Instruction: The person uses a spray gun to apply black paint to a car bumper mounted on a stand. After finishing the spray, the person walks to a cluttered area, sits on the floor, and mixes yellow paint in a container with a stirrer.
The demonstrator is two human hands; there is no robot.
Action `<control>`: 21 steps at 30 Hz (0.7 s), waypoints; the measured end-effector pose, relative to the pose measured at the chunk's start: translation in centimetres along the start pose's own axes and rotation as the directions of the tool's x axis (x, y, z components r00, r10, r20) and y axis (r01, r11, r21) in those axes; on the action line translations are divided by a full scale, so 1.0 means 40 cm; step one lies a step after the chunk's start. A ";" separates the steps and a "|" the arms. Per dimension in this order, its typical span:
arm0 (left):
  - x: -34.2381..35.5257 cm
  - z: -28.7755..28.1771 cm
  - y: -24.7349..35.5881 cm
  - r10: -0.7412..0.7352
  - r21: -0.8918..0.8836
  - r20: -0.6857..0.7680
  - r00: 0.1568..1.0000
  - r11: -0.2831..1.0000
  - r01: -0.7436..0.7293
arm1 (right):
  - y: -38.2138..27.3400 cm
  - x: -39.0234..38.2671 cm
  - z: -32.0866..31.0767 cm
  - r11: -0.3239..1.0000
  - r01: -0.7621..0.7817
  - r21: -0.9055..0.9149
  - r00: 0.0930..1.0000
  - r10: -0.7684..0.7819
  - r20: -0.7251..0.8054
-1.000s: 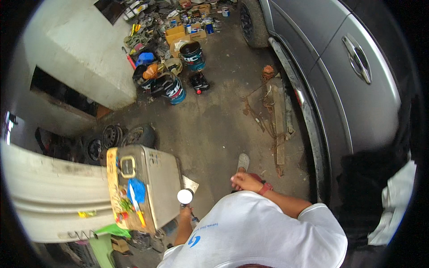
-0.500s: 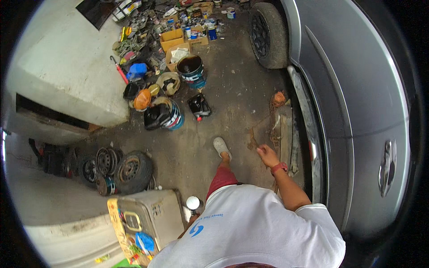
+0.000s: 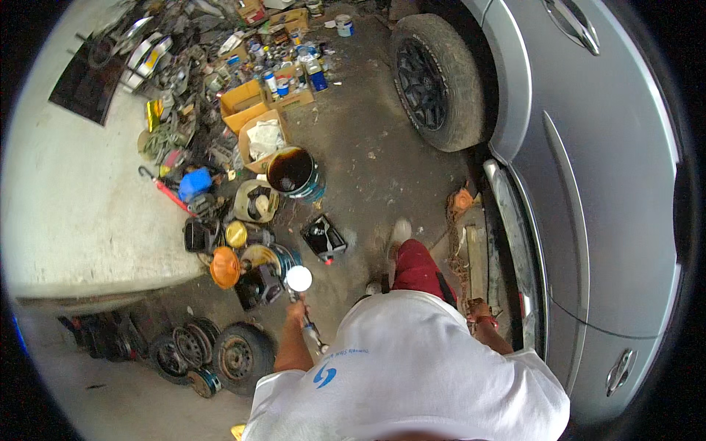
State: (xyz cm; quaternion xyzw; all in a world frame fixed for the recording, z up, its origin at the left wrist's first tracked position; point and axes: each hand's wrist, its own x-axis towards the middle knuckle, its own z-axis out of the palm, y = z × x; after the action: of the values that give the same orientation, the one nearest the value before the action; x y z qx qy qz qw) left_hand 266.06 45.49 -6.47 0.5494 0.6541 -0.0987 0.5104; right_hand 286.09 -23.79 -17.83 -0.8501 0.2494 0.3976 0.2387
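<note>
My left hand (image 3: 296,309) is closed on a metal tool (image 3: 312,330) topped by a white round part (image 3: 298,278); it hangs left of my white shirt, above the floor. My right hand (image 3: 479,309), with a red band at the wrist, hangs low at my right side near wooden boards (image 3: 476,264) and the silver car's sill (image 3: 507,220); its fingers are too small and shadowed to read. My foot (image 3: 402,230) in a pale clog is on the concrete floor.
Buckets with dark liquid (image 3: 293,171), a black pan (image 3: 322,237), an orange funnel (image 3: 225,267), cardboard boxes (image 3: 241,102) and clutter line the left wall. Wheels and tyres (image 3: 239,356) lie lower left. The car's wheel (image 3: 430,84) stands upper right.
I have moved forward past the worn cabinet, which is out of view. The buckets and car wheel are nearer. My right hand has dropped back to my side; the tool is still in my left.
</note>
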 end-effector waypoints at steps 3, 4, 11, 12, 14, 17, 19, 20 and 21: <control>0.093 0.055 0.357 0.063 0.070 0.017 0.998 0.995 -0.064 | -0.285 0.155 0.027 0.983 0.072 -0.170 0.996 -0.063 0.062; 0.120 0.074 0.464 0.073 0.092 0.043 0.996 0.993 -0.077 | -0.373 0.206 0.027 0.969 0.098 -0.228 0.993 -0.079 0.092; 0.215 0.260 0.910 -0.054 -0.120 0.149 0.987 0.990 0.073 | -1.214 0.520 -0.273 0.848 0.390 -0.359 0.921 -0.369 0.129; 0.226 0.285 0.945 -0.049 -0.133 0.166 0.985 0.989 0.071 | -1.352 0.549 -0.353 0.769 0.494 -0.406 0.866 -0.479 0.148; 0.256 0.327 1.015 -0.101 -0.093 0.158 0.982 0.989 0.116 | -1.634 0.596 -0.457 0.500 0.674 -0.544 0.600 -0.800 0.007; 0.321 0.375 1.120 -0.176 -0.052 0.167 0.970 0.981 0.187 | -2.029 0.688 -0.563 0.740 0.658 -0.142 0.719 -0.673 -0.176; 0.390 0.402 1.205 -0.213 -0.021 0.169 0.962 0.975 0.219 | -2.243 0.740 -0.601 0.762 0.647 -0.003 0.744 -0.632 -0.216; 0.433 0.413 1.258 -0.224 -0.006 0.171 0.960 0.974 0.228 | -2.332 0.754 -0.603 0.737 0.675 0.037 0.729 -0.659 -0.185; 0.478 0.419 1.314 -0.237 0.016 0.173 0.956 0.971 0.238 | -2.411 0.765 -0.603 0.762 0.642 0.086 0.765 -0.627 -0.149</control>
State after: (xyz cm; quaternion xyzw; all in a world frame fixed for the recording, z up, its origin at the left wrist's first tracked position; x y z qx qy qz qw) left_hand 320.88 65.56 -6.33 0.4550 0.6687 -0.2049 0.5512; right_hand 375.84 27.92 -8.41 -0.8874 -0.0145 0.2279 0.4004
